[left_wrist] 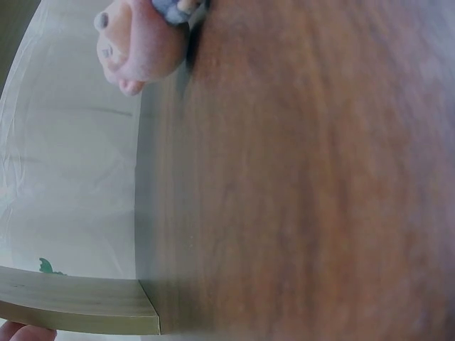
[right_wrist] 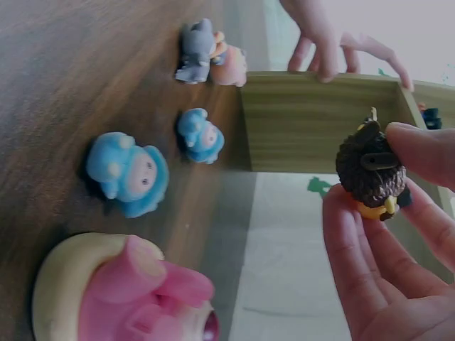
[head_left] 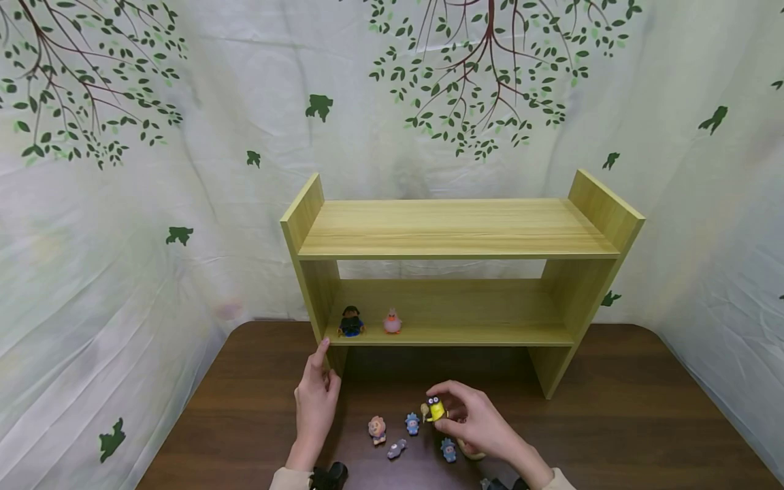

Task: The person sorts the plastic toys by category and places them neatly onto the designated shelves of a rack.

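Note:
My right hand point(head_left: 474, 415) pinches a small yellow figurine point(head_left: 435, 408) between thumb and fingers, above the table in front of the shelf. From behind, in the right wrist view, the figurine point(right_wrist: 371, 170) shows a dark brown, shaggy back. My left hand point(head_left: 315, 401) is at the shelf's left side, its index finger straight and the fingertip right at the middle board's front corner. In the right wrist view that hand point(right_wrist: 320, 32) has its fingers spread along the wooden side panel. A dark figurine point(head_left: 351, 322) and a pink figurine point(head_left: 393, 322) stand on the middle board.
The two-tier wooden shelf point(head_left: 453, 228) stands on the brown table point(head_left: 637, 408). Before it lie a pink-and-tan figurine point(head_left: 377, 430), a grey figurine point(head_left: 397, 448) and two blue figurines point(head_left: 412, 424). A larger pink-and-cream figure point(right_wrist: 142, 298) is partly hidden below my right hand.

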Demonstrator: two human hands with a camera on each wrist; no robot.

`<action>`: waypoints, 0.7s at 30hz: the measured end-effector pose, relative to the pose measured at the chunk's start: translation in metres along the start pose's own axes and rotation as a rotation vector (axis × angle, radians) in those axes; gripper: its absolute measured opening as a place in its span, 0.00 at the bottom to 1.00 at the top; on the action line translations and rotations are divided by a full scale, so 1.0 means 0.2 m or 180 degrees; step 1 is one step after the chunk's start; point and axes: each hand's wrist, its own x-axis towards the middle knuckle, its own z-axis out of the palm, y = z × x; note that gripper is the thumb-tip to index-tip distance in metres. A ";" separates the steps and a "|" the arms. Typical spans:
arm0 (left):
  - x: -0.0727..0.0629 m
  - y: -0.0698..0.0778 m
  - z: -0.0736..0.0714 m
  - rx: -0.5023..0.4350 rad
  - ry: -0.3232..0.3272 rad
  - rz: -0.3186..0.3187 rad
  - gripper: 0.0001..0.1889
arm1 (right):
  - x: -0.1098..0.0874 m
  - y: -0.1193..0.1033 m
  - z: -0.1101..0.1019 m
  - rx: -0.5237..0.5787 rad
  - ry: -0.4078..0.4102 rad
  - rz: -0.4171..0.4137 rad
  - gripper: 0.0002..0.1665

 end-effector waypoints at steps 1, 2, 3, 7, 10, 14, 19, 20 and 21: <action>0.00 0.00 0.00 0.0001 0.0006 0.0005 0.43 | 0.00 0.00 0.00 0.0039 0.0028 -0.0003 0.22; 0.00 0.00 0.00 0.0002 0.0010 0.0008 0.43 | 0.00 -0.01 0.00 0.0068 0.0062 -0.0019 0.22; 0.00 0.00 0.00 0.0001 0.0012 0.0008 0.43 | 0.00 -0.01 0.00 0.0087 0.0105 -0.0048 0.22; 0.00 -0.01 0.00 -0.0006 0.0013 0.0017 0.43 | 0.01 -0.03 -0.01 0.0054 0.0316 -0.0220 0.24; 0.00 -0.01 0.00 -0.0020 0.0004 0.0027 0.42 | 0.02 -0.04 -0.01 0.0004 0.0460 -0.0375 0.24; 0.00 -0.01 0.00 -0.0026 -0.0008 0.0027 0.41 | 0.03 -0.05 -0.02 -0.0012 0.0552 -0.0532 0.24; 0.00 -0.02 0.01 -0.0017 0.0006 0.0027 0.41 | 0.04 -0.07 -0.04 -0.0007 0.0613 -0.0515 0.24; 0.00 -0.02 0.01 -0.0018 0.0005 0.0030 0.40 | 0.05 -0.07 -0.04 -0.0003 0.0631 -0.0519 0.24; -0.01 -0.02 0.01 -0.0019 0.0004 0.0033 0.40 | 0.05 -0.08 -0.04 0.0005 0.0646 -0.0534 0.24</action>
